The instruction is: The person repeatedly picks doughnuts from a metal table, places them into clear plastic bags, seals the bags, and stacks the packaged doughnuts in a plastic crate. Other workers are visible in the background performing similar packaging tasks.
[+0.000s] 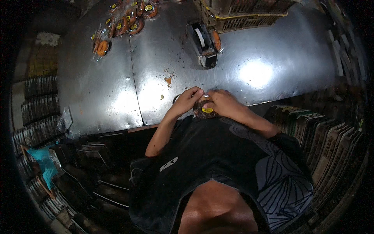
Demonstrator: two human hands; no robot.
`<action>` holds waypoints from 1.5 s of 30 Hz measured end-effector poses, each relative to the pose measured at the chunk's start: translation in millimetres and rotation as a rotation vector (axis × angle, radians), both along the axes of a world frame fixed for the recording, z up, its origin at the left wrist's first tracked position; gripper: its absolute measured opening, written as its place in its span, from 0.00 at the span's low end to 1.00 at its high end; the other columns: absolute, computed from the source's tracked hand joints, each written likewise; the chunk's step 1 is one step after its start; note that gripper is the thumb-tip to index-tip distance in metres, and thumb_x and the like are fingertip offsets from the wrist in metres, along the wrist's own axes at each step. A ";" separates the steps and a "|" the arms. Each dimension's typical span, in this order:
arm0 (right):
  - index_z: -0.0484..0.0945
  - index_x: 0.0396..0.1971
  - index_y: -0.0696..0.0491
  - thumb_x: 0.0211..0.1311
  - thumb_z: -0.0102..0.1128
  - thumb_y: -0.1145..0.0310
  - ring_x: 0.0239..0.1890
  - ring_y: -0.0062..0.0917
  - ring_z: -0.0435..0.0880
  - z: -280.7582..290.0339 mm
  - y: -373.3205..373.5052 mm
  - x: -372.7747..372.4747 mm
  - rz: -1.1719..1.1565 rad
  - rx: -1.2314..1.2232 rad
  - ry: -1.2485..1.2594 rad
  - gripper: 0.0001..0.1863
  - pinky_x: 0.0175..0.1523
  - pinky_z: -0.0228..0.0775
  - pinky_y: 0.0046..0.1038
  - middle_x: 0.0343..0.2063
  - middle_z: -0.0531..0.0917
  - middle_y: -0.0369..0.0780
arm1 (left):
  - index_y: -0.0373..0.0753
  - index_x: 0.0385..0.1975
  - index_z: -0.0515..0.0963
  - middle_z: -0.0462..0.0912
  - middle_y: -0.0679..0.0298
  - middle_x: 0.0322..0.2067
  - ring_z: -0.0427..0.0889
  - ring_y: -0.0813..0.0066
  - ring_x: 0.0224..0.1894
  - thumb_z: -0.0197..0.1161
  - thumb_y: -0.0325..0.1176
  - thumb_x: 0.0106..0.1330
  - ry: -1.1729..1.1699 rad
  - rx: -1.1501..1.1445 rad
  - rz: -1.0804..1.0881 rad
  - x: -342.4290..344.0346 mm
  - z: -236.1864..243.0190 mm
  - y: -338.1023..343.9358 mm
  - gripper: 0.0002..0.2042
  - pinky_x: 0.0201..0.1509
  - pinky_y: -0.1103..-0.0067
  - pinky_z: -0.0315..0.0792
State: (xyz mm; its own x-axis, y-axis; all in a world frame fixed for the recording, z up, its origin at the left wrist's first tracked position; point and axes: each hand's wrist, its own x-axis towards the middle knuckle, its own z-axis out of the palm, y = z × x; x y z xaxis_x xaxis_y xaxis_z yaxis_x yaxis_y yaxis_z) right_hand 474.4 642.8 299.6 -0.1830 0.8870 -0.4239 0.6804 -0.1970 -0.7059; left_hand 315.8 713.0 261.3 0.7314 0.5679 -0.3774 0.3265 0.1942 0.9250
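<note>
At the near edge of the metal table (105, 93), close to my chest, I hold a round, dark brown packaged baked good (200, 112) with a yellow label on its front. My left hand (189, 99) is closed at the top of the pack, its fingertips pinching the wrapping. From the other side my right hand (224, 103) grips the pack, its thumb lying across the front just above the label. The two hands nearly meet at the top, where a small shiny bit of wrap shows. My fingers hide part of the pack.
Beyond my hands stands a black tape dispenser (201, 45), with an orange-brown baked piece (216, 40) beside it. Several wrapped baked goods (122, 25) lie at the far left. Plastic crates (247, 19) stand at the back. Stacked trays (327, 146) are at right; a person in turquoise (44, 163) is at left.
</note>
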 end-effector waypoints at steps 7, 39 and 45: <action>0.66 0.45 0.65 0.44 0.62 0.52 0.40 0.45 0.74 -24.8 81.3 20.9 -0.682 0.470 0.073 0.35 0.43 0.67 0.37 0.36 0.75 0.53 | 0.30 0.32 0.73 0.76 0.63 0.25 0.72 0.81 0.29 0.53 0.35 0.61 -0.163 0.462 0.832 15.0 21.3 10.9 0.12 0.35 0.84 0.67; 0.74 0.29 0.57 0.42 0.61 0.67 0.32 0.20 0.75 81.5 120.0 10.6 0.061 0.205 0.338 0.13 0.35 0.66 0.21 0.32 0.78 0.40 | 0.34 0.22 0.74 0.75 0.59 0.22 0.76 0.67 0.21 0.51 0.37 0.57 -0.639 1.677 0.754 8.1 66.0 50.0 0.12 0.23 0.78 0.71; 0.69 0.38 0.58 0.44 0.65 0.62 0.37 0.21 0.77 37.0 134.0 3.4 -0.274 -0.151 0.898 0.23 0.37 0.68 0.21 0.35 0.77 0.42 | 0.32 0.23 0.73 0.76 0.57 0.22 0.76 0.67 0.21 0.51 0.36 0.59 -0.370 1.346 0.876 9.8 40.0 45.9 0.12 0.25 0.80 0.70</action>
State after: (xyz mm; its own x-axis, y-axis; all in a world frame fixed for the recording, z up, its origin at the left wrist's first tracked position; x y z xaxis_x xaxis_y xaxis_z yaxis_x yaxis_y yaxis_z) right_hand 477.7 776.8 336.6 -0.2901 0.8948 -0.3393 -0.1878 -0.4009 -0.8967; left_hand 325.7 759.0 301.3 -0.0364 0.5859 0.8096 0.2934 -0.7682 0.5691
